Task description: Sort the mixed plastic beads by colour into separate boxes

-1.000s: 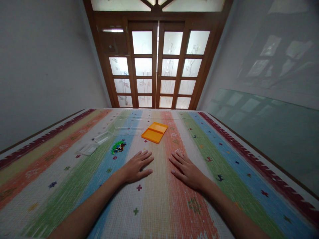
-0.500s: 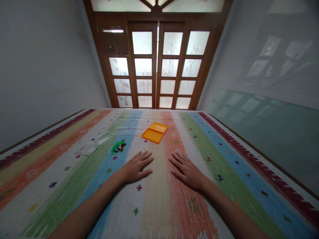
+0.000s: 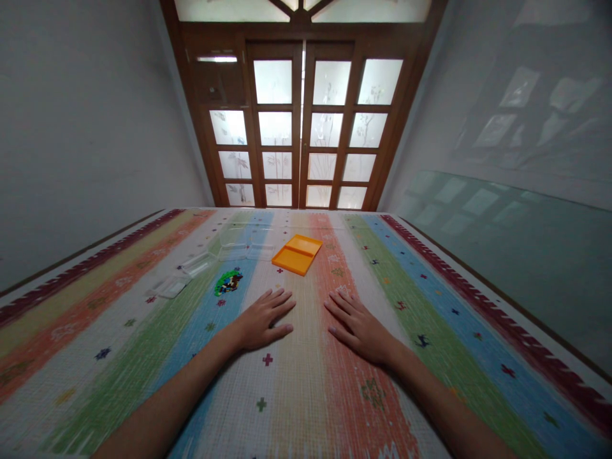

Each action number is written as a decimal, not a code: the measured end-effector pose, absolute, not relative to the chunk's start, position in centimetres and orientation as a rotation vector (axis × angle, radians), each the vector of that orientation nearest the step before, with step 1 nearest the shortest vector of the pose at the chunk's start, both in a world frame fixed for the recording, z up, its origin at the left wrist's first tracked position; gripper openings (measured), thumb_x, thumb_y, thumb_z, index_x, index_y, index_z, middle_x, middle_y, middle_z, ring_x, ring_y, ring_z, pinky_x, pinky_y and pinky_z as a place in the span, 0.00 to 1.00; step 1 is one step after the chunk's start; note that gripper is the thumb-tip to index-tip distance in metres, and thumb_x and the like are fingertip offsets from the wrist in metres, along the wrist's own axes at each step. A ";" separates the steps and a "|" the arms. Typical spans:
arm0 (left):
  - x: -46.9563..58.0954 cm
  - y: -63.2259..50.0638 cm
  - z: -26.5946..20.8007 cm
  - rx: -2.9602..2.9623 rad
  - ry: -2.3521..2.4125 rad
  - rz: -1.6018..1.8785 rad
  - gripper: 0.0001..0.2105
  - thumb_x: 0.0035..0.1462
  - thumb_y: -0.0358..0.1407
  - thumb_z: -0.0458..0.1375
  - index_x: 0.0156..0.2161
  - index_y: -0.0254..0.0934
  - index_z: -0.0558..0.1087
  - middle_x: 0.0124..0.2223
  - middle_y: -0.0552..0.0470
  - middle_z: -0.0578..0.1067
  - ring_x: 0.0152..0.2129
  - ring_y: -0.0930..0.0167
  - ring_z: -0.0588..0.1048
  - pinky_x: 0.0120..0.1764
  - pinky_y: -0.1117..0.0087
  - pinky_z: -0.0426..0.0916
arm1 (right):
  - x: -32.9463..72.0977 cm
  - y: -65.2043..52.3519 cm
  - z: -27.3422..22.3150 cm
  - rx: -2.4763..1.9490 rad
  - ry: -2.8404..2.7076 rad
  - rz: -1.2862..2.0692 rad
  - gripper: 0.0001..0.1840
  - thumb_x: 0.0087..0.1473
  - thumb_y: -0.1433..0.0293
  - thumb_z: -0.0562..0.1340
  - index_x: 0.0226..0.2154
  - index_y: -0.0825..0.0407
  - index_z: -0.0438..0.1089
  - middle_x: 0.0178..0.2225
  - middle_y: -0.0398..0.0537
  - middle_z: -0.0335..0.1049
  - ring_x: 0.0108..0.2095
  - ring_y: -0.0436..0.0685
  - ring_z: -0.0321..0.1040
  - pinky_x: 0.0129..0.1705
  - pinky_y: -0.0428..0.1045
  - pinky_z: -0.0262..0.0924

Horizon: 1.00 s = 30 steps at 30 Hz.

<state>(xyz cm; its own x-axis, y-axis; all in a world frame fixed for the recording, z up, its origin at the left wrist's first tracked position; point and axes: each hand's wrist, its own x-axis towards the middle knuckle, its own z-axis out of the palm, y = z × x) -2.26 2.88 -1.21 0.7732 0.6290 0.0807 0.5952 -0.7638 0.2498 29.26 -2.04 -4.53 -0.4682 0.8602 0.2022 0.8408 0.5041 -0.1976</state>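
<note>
My left hand lies flat on the striped tablecloth, fingers stretched out, holding nothing. Palm down to its right, my right hand rests on the cloth with its fingers apart and nothing in them. Beyond both hands sits an orange two-compartment tray, touched by neither. Just past my left hand, on the blue stripe, is a small pile of green, brown and dark pieces; they look like toy bricks, but single pieces are too small to tell.
Several clear plastic containers stand at the back left, among them a long box and a smaller box. White walls flank the table. Wooden doors with frosted panes close off the far end. A glass panel leans at the right.
</note>
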 end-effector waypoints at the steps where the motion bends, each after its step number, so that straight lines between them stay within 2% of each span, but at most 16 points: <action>1: -2.3 2.9 -1.2 2.756 0.963 0.239 0.31 0.67 0.54 0.47 0.68 0.39 0.58 0.70 0.41 0.55 0.68 0.56 0.51 0.67 0.48 0.47 | 29.3 -2.0 -4.6 -1.432 -2.477 0.098 0.32 0.67 0.52 0.50 0.68 0.45 0.54 0.70 0.51 0.47 0.70 0.65 0.42 0.69 0.67 0.41; 14: -2.3 2.9 -1.2 2.748 0.944 0.261 0.30 0.67 0.54 0.48 0.68 0.42 0.57 0.71 0.43 0.54 0.68 0.56 0.52 0.67 0.48 0.47 | 29.4 -2.0 -4.8 -1.415 -2.468 0.075 0.32 0.67 0.52 0.51 0.68 0.44 0.53 0.70 0.50 0.47 0.70 0.65 0.42 0.69 0.67 0.41; 22: -2.2 2.8 -1.1 2.740 0.962 0.237 0.31 0.66 0.53 0.48 0.68 0.39 0.58 0.70 0.40 0.55 0.68 0.56 0.52 0.67 0.47 0.47 | 29.2 -2.1 -4.4 -1.437 -2.488 0.106 0.33 0.67 0.52 0.50 0.68 0.46 0.54 0.70 0.52 0.46 0.70 0.66 0.42 0.69 0.67 0.42; 30: -2.3 3.0 -1.3 2.751 0.928 0.283 0.30 0.67 0.54 0.48 0.68 0.42 0.57 0.70 0.43 0.55 0.68 0.56 0.52 0.67 0.48 0.47 | 29.4 -2.0 -4.6 -1.417 -2.480 0.104 0.32 0.67 0.51 0.51 0.68 0.45 0.54 0.70 0.51 0.46 0.70 0.65 0.42 0.69 0.67 0.42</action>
<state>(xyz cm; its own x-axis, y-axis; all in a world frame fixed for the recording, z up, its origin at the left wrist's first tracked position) -2.32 2.98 -1.35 0.7814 0.6142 0.1099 0.5711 -0.7750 0.2707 29.36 -2.01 -4.62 -0.4786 0.8532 0.2073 0.8329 0.5159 -0.2002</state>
